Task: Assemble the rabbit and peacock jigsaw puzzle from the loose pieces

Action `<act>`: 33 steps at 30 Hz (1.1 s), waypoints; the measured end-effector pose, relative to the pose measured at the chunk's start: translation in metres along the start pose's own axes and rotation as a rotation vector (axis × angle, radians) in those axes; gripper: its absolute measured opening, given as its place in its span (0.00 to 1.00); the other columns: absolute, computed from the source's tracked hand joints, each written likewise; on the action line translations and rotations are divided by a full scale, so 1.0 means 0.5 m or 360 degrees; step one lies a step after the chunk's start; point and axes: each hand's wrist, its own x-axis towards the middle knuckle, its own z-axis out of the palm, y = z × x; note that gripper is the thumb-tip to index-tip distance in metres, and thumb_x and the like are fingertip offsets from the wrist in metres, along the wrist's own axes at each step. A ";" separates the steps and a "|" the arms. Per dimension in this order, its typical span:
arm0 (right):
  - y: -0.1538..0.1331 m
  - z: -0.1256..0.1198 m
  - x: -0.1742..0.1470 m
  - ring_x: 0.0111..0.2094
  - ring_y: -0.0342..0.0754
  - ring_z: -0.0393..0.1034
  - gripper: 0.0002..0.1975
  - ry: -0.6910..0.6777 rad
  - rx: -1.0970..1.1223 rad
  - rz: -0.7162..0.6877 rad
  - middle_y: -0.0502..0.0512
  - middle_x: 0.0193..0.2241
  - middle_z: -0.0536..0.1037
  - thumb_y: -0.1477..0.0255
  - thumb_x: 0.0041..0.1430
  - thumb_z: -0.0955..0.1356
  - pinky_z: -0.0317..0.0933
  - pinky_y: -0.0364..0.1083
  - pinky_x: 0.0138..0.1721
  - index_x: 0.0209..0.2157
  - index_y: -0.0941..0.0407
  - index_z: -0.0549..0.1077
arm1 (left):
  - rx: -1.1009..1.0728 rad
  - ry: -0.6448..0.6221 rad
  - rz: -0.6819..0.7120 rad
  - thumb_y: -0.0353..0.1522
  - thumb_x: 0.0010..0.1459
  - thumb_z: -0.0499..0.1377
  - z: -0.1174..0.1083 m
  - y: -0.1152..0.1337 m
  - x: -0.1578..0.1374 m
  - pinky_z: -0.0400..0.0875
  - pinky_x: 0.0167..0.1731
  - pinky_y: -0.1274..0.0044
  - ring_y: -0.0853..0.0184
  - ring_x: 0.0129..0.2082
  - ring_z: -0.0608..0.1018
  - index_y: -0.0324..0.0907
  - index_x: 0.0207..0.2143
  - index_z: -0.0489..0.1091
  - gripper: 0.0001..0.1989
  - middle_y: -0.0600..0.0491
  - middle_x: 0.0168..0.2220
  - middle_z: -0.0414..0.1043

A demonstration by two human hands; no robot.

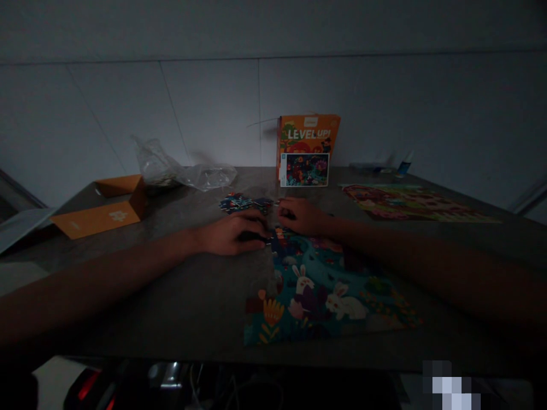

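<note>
A partly assembled jigsaw puzzle [316, 285] with white rabbits, flowers and a teal stream lies on the table before me. My left hand [235, 232] rests at its upper left edge, thumb and fingers closed around a small dark puzzle piece [269, 241]. My right hand [301, 215] is over the puzzle's top edge with its fingers curled in a pinch; what they hold, if anything, is too dark to make out. Just beyond my left hand is a pile of loose puzzle pieces [241, 202].
An orange "LEVEL UP!" box [310, 134] stands at the back, a picture card [305, 170] leaning on it. Crumpled clear plastic bags [209, 175] and an open orange box tray [100, 218] are left. Another puzzle [410, 205] and a small bottle [404, 165] lie right.
</note>
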 end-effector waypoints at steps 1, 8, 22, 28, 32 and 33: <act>0.000 0.000 0.000 0.34 0.48 0.68 0.02 -0.0005 0.0000 -0.0005 0.55 0.32 0.76 0.74 0.59 0.67 0.59 0.46 0.37 0.31 0.54 0.71 | 0.0008 -0.0015 -0.0003 0.33 0.67 0.60 -0.002 0.002 0.001 0.75 0.50 0.69 0.61 0.47 0.78 0.40 0.48 0.77 0.10 0.44 0.47 0.75; 0.003 0.002 0.000 0.32 0.46 0.65 0.02 -0.0021 0.0008 -0.0024 0.54 0.31 0.74 0.73 0.59 0.66 0.56 0.45 0.36 0.33 0.57 0.71 | 0.0081 -0.0105 -0.0015 0.34 0.69 0.57 -0.006 0.004 -0.002 0.74 0.49 0.70 0.62 0.46 0.77 0.41 0.53 0.76 0.14 0.45 0.46 0.72; 0.005 0.002 0.000 0.33 0.46 0.65 0.04 -0.0023 -0.0024 -0.0028 0.55 0.33 0.74 0.73 0.60 0.66 0.56 0.44 0.38 0.34 0.58 0.73 | 0.0154 0.0080 -0.0309 0.38 0.63 0.62 0.011 0.001 -0.012 0.74 0.47 0.67 0.59 0.44 0.78 0.37 0.59 0.63 0.26 0.44 0.47 0.73; -0.002 -0.002 0.000 0.33 0.46 0.64 0.04 -0.0006 -0.0017 -0.0015 0.55 0.33 0.75 0.74 0.59 0.66 0.56 0.44 0.37 0.33 0.58 0.73 | 0.0219 0.0011 -0.0153 0.38 0.66 0.58 0.007 0.003 -0.004 0.73 0.44 0.69 0.60 0.43 0.76 0.38 0.45 0.71 0.12 0.45 0.44 0.71; -0.003 -0.001 0.001 0.32 0.46 0.64 0.03 -0.0008 -0.0025 -0.0027 0.54 0.32 0.74 0.74 0.59 0.66 0.56 0.44 0.37 0.32 0.58 0.72 | 0.0227 0.0010 -0.0146 0.37 0.66 0.58 0.004 0.004 -0.002 0.73 0.44 0.70 0.60 0.43 0.75 0.38 0.45 0.72 0.12 0.46 0.43 0.70; -0.003 -0.001 0.001 0.32 0.46 0.64 0.03 -0.0014 -0.0030 -0.0025 0.54 0.32 0.74 0.74 0.59 0.66 0.56 0.44 0.37 0.32 0.58 0.72 | 0.0220 0.0006 -0.0131 0.37 0.67 0.58 0.005 0.004 -0.003 0.73 0.45 0.69 0.60 0.44 0.75 0.38 0.46 0.72 0.12 0.46 0.44 0.70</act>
